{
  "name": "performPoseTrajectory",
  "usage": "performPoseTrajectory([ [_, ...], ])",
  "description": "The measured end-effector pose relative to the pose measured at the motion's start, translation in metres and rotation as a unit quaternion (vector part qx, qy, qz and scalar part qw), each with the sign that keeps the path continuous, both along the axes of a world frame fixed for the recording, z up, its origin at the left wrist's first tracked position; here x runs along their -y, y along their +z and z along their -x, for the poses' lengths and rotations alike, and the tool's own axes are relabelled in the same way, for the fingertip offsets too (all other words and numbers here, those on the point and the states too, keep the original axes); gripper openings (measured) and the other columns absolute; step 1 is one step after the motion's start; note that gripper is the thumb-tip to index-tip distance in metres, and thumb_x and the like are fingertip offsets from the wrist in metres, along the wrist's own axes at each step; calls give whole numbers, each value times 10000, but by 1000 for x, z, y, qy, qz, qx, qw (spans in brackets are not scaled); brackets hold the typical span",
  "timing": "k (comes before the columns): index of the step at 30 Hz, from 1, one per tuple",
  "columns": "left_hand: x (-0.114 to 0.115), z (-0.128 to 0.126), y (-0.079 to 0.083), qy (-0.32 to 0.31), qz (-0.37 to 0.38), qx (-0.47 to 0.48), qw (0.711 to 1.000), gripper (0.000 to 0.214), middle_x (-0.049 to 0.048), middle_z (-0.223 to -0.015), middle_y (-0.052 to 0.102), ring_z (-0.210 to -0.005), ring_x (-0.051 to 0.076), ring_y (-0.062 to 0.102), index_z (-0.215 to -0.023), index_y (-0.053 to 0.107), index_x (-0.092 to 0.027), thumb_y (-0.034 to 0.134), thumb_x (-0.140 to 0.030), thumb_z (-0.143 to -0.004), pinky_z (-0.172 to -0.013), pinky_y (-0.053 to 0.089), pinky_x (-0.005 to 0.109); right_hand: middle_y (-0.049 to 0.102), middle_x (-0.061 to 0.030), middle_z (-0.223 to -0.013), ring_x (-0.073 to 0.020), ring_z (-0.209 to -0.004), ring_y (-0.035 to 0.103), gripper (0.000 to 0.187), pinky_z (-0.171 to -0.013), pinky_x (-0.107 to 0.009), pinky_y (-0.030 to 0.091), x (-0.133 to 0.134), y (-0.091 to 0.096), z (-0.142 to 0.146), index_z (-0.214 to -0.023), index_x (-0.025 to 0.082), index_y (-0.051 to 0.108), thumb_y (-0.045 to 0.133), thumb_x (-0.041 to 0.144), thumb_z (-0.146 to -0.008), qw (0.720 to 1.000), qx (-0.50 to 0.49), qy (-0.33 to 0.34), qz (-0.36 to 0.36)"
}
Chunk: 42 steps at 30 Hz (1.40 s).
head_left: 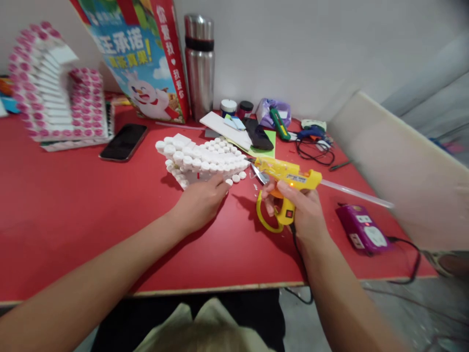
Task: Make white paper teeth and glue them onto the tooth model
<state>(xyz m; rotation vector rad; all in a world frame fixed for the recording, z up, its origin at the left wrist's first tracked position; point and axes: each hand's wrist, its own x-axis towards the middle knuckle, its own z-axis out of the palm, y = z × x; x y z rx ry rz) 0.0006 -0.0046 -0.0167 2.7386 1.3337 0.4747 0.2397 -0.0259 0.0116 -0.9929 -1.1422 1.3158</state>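
My right hand [308,208] is wrapped round a yellow hot glue gun [278,168], with a clear glue stick [355,193] out of its back. A small orange light glows on its side. Its nozzle points left, at the right end of a white craft model [201,159] covered in small round white pieces. At the model's front edge, my left hand [203,203] is closed, fingers curled against it; the fingertips are partly hidden. Loose white round pieces [236,179] lie by those fingers. Under the glue gun lie scissors with a yellow handle [262,215].
A pink-and-white craft model [58,93] and a phone [123,142] are at the left. Behind stand a printed box [142,63] and a steel flask [200,73]. A green cutter [279,123] lies back right; a purple power socket box [362,229] sits at the right, its cord trailing.
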Motion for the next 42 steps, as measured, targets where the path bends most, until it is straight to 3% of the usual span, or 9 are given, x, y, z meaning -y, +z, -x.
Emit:
performPoseTrajectory([
  [6,-2,-10,20,2,-7,-24,1000,285,178,-1155,691,-871,228,690,-1135,704,-107,451,-165,-1018,-689,506,309,737,-44,-749,-135,-470,627,225,-443,-261,468,0,1,0,-819,170,781,790,390,-866,1000,-10,1,-5],
  [11,-22,-41,46,-25,13,-94,995,323,185,-1187,690,-813,247,714,-1166,693,-80,437,-61,-970,-613,470,329,739,-42,-779,-115,-482,613,214,-446,-244,452,-1,0,-1,-825,175,776,752,373,-904,999,-13,-28,-26],
  [13,-30,-55,51,-47,42,-135,989,301,175,-1095,703,-848,272,729,-1091,712,-70,453,-33,-941,-605,462,325,735,-43,-773,-111,-483,601,216,-448,-242,446,-3,0,-2,-823,176,770,745,373,-907,998,-16,-50,-33],
  [22,-44,-75,36,-76,27,-163,983,297,200,-1036,704,-898,276,736,-961,744,-76,448,-47,-979,-645,490,310,746,-69,-819,-147,-539,631,260,-445,-262,432,-7,0,-6,-801,176,739,730,417,-897,993,-27,-106,-52],
  [29,-30,-69,39,-76,-1,-150,986,281,235,-1087,697,-1003,300,711,-1088,708,-28,468,0,-945,-722,537,328,732,-56,-789,-142,-525,614,270,-425,-262,407,-8,0,-5,-788,177,737,746,432,-877,992,-28,-116,-46],
  [32,-6,-50,36,-88,-6,-49,995,290,206,-1070,688,-973,295,700,-1126,710,-59,449,-75,-1002,-771,568,386,729,-57,-803,-137,-524,607,265,-431,-271,416,-7,2,-6,-794,180,747,733,427,-890,990,-29,-127,-51],
  [35,16,-18,36,-100,99,159,977,287,146,-1089,685,-955,247,699,-1247,690,-118,560,-193,-1002,-831,598,398,737,-65,-828,-134,-515,599,249,-434,-278,420,-7,1,-5,-803,189,752,727,417,-900,992,-33,-114,-50],
  [38,22,18,41,-25,225,392,891,255,99,-1118,705,-848,174,725,-1169,723,-160,688,-299,-957,-764,627,320,741,-58,-802,-117,-470,579,245,-444,-275,431,-6,-2,-1,-808,179,750,746,412,-885,995,-38,-88,-39],
  [42,13,54,47,86,222,548,802,241,61,-1105,744,-869,167,739,-1045,789,-185,843,-269,-825,-820,635,300,748,-50,-773,-108,-443,577,252,-432,-256,420,-6,-5,8,-806,163,756,752,405,-877,998,-20,-56,-14],
])
